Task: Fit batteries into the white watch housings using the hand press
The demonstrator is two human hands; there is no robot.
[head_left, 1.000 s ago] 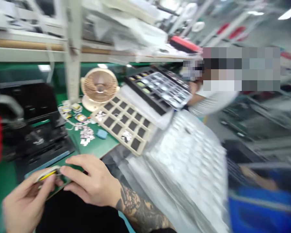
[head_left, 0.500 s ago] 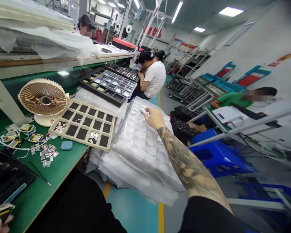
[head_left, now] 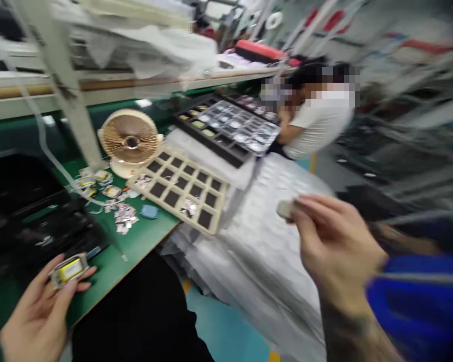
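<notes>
Left hand [head_left: 38, 307], eight o'clock, grips casing [head_left: 70, 270]; right hand [head_left: 335, 239], four o'clock, well apart, pinches pale piece [head_left: 284, 208]. Fingertip-only pinch could drop it.

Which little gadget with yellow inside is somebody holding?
The gadget in the left hand; similar gadgets near the fan lie on the green table.
</notes>
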